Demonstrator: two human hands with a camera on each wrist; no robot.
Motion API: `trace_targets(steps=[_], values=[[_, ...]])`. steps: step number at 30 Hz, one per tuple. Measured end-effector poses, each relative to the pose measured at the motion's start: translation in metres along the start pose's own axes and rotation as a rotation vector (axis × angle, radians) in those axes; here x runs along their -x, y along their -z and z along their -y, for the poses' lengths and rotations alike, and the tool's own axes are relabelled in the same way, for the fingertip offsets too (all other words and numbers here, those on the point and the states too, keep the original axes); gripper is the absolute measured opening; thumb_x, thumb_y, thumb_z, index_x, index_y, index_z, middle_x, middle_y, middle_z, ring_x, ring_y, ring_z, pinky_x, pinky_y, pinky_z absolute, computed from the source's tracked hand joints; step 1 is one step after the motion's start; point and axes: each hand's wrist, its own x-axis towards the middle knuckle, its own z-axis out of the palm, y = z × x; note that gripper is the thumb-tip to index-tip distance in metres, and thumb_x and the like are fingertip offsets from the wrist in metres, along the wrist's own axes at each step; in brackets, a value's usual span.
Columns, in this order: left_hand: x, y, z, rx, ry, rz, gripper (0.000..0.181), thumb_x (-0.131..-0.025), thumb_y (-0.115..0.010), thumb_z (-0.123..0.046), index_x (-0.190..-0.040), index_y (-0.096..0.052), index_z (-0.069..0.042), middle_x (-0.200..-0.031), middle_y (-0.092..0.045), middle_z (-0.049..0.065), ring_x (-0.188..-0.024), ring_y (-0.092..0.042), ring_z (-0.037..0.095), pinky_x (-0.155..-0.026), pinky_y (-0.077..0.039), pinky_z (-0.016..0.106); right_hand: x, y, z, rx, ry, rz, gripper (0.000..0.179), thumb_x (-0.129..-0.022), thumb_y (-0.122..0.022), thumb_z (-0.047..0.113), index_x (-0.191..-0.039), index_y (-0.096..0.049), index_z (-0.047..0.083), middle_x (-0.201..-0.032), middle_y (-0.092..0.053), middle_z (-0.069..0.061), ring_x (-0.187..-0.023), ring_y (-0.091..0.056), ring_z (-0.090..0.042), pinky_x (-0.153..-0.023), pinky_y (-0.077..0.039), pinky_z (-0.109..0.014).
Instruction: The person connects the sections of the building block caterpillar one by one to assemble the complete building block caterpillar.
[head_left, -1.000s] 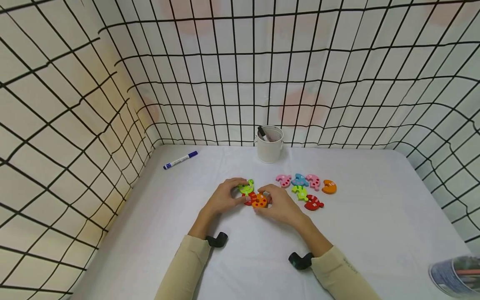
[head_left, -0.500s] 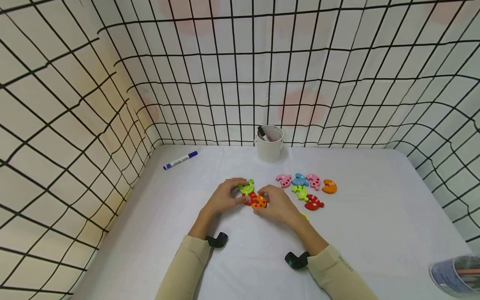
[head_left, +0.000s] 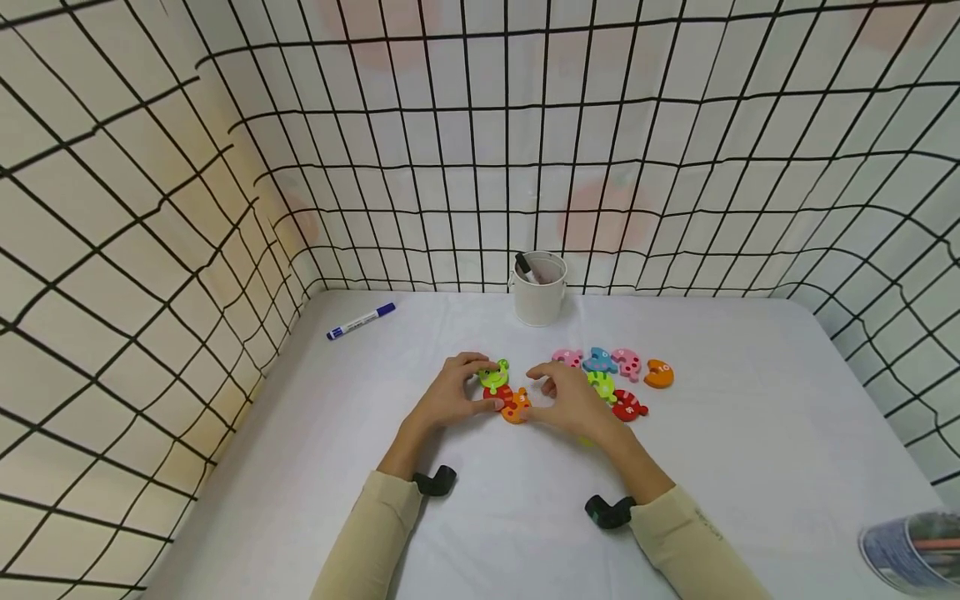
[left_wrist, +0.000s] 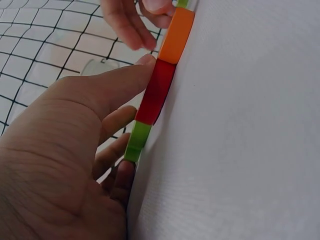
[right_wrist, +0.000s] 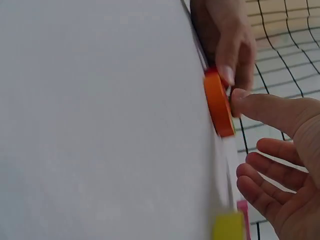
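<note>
On the white table (head_left: 480,500), a green smiling head piece (head_left: 491,377), a red puzzle piece (head_left: 495,395) and an orange spotted puzzle piece (head_left: 513,410) sit joined in a short curved row. My left hand (head_left: 450,392) grips the row from the left, its fingertips by the green head and its thumb at the red piece. In the right wrist view, my right thumb touches the orange piece (right_wrist: 218,105). The other fingers of my right hand (head_left: 576,406) stand away from it, spread and relaxed.
Right of my right hand lie loose numbered puzzle pieces: pink (head_left: 626,363), blue (head_left: 599,360), green (head_left: 602,386), red (head_left: 628,406) and orange (head_left: 659,374). A yellow piece (right_wrist: 228,227) is near that hand. Behind are a white bucket (head_left: 538,292) and a marker (head_left: 360,320); black mesh (head_left: 480,167) encloses the table.
My right hand has loosened its grip on the orange piece, its fingers drawing away to the right. The orange piece has shifted slightly towards me and turned; my left hand has stayed put.
</note>
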Motion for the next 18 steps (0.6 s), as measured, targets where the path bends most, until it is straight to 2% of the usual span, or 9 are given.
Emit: trace_targets(steps=[6, 13, 18], values=[[0.0, 0.0, 0.003, 0.016, -0.007, 0.033, 0.059, -0.087, -0.081, -0.035, -0.142, -0.062, -0.023, -0.154, -0.049, 0.004, -0.146, -0.04, 0.029, -0.122, -0.034, 0.055, -0.006, 0.026, -0.022, 0.012, -0.053, -0.032, 0.06, -0.085, -0.085, 0.039, -0.136, -0.063, 0.016, -0.119, -0.065, -0.007, -0.107, -0.058, -0.025, -0.096, -0.056, -0.043], [-0.001, 0.0, 0.007, 0.033, -0.023, 0.069, 0.061, -0.093, -0.072, -0.028, -0.15, -0.053, -0.02, -0.161, -0.041, 0.001, -0.151, -0.032, 0.026, -0.125, -0.029, 0.053, -0.017, 0.045, -0.044, 0.084, -0.104, -0.05, 0.061, -0.088, -0.083, 0.034, -0.14, -0.06, 0.015, -0.113, -0.063, -0.01, -0.099, -0.056, -0.026, -0.082, -0.058, -0.036], [-0.001, 0.0, 0.006, 0.029, -0.037, 0.093, 0.063, -0.096, -0.066, -0.026, -0.155, -0.046, -0.018, -0.166, -0.035, 0.001, -0.154, -0.026, 0.026, -0.126, -0.027, 0.055, -0.024, 0.047, -0.054, 0.102, -0.087, -0.032, 0.061, -0.09, -0.08, 0.03, -0.144, -0.057, 0.013, -0.109, -0.061, -0.009, -0.094, -0.053, -0.024, -0.076, -0.052, -0.03]])
